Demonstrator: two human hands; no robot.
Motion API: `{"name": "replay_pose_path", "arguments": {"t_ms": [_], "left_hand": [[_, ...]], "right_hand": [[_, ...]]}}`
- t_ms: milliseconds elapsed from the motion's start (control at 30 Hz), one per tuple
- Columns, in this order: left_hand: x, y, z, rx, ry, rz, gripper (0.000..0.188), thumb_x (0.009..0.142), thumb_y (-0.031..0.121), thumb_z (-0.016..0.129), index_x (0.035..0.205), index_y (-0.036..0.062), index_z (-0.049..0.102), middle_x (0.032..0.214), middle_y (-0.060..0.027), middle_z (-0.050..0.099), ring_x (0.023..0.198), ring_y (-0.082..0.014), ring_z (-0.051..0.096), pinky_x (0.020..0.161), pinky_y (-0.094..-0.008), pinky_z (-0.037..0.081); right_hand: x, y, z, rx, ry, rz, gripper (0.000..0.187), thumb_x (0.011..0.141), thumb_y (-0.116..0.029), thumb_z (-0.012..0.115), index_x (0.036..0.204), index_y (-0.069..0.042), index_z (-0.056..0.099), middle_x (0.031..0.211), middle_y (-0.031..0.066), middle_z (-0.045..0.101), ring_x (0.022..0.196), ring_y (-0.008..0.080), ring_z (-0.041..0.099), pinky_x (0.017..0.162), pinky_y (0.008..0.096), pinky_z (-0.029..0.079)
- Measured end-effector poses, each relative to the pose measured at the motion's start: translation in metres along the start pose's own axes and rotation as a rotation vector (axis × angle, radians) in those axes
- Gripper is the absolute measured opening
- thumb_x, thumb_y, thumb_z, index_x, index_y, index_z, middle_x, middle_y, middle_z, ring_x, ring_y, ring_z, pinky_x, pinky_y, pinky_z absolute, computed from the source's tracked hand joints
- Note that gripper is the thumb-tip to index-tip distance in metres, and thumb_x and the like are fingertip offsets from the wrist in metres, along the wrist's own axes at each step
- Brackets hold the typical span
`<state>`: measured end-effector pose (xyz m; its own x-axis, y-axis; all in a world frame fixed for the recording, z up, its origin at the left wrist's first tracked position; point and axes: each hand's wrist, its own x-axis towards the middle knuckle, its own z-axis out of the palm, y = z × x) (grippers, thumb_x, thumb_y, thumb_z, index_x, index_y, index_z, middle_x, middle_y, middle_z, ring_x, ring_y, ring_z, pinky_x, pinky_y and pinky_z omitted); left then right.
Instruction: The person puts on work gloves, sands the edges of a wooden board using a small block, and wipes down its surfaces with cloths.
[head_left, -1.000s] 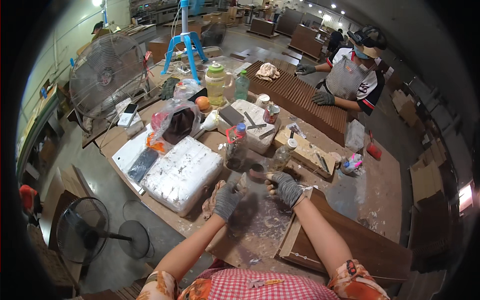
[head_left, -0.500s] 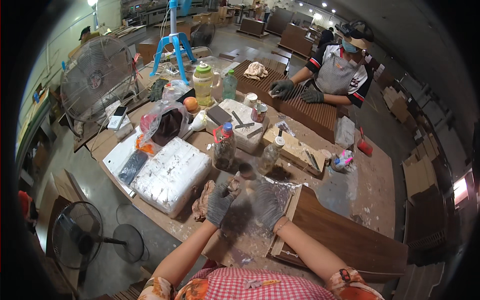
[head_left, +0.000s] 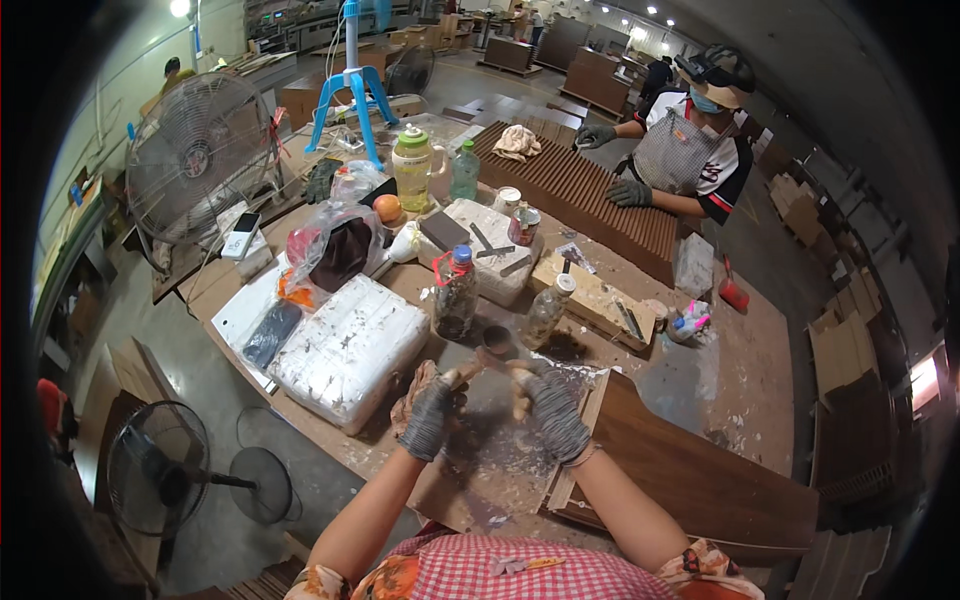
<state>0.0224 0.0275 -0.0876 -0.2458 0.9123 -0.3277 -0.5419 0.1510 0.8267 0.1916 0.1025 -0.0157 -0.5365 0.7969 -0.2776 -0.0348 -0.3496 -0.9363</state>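
Both my hands wear grey gloves with bare fingertips and are held close together over the stained table. My left hand [head_left: 430, 412] has its fingers curled together, pointing toward a small dark round cup [head_left: 497, 340]. My right hand [head_left: 553, 408] faces it, fingers bent inward. Something brownish and blurred shows between the fingertips; its kind cannot be made out. A crumpled brown rag [head_left: 405, 400] lies beside my left hand. Just beyond stand a bottle with a blue cap [head_left: 456, 300] and a clear bottle with a white cap [head_left: 546, 312].
A dark brown wooden panel [head_left: 690, 465] lies at the right, a white foam block [head_left: 345, 350] at the left. Across the table a co-worker's gloved hand [head_left: 628, 193] rests on ribbed brown strips [head_left: 580, 200]. A floor fan [head_left: 157, 458] stands at lower left.
My hands have drawn slightly apart, the right one moving right and the left one a little left. The co-worker's other hand has lifted off the strips toward the far side.
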Motion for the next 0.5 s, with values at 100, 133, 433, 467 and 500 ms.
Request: {"name": "replay_pose_path", "arguments": {"t_ms": [100,133,433,467,500], "left_hand": [[0.004,-0.009,-0.008,-0.555,-0.162,-0.208,0.044,0.087,0.047,0.062,0.099,0.0045,0.056,0.081,-0.004,0.049,0.07,-0.0147,0.049,0.06,-0.0269,0.043],[0.005,-0.014,-0.012,-0.785,-0.272,-0.366,0.048,0.087,0.05,0.061,0.097,0.0039,0.055,0.084,-0.0049,0.049,0.071,-0.0162,0.048,0.061,-0.0276,0.042],[-0.013,-0.008,0.0,-0.843,-0.238,-0.422,0.045,0.092,0.045,0.053,0.105,0.0021,0.055,0.085,-0.0083,0.052,0.072,-0.0197,0.048,0.065,-0.0303,0.042],[-0.012,-0.009,0.001,-0.823,-0.213,-0.406,0.042,0.094,0.041,0.052,0.108,0.0017,0.054,0.087,-0.009,0.052,0.073,-0.0197,0.048,0.065,-0.0309,0.043],[-0.012,-0.009,0.001,-0.823,-0.214,-0.408,0.042,0.094,0.041,0.052,0.108,0.0017,0.054,0.087,-0.009,0.052,0.073,-0.0197,0.048,0.065,-0.0309,0.043]], "right_hand": [[-0.003,0.009,-0.014,0.187,-0.01,0.021,0.026,0.096,-0.016,0.051,0.117,-0.001,0.052,0.079,0.0046,0.054,0.065,0.0134,0.054,0.055,0.0268,0.047],[-0.003,0.012,-0.017,0.288,-0.017,0.062,0.027,0.095,-0.016,0.052,0.118,-0.002,0.052,0.08,0.0049,0.055,0.064,0.0143,0.054,0.055,0.0274,0.048],[-0.015,-0.005,0.002,0.125,-0.017,0.083,0.027,0.093,-0.012,0.055,0.118,-0.001,0.052,0.093,0.0109,0.066,0.067,0.0106,0.059,0.055,0.0207,0.051],[-0.015,-0.007,0.004,0.057,-0.019,0.081,0.026,0.093,-0.009,0.055,0.118,-0.001,0.053,0.094,0.0113,0.066,0.067,0.0098,0.059,0.055,0.0195,0.05],[-0.016,-0.01,0.006,0.058,-0.016,0.081,0.026,0.093,-0.009,0.055,0.118,-0.001,0.053,0.094,0.0113,0.066,0.067,0.0098,0.059,0.055,0.0195,0.05]]}}
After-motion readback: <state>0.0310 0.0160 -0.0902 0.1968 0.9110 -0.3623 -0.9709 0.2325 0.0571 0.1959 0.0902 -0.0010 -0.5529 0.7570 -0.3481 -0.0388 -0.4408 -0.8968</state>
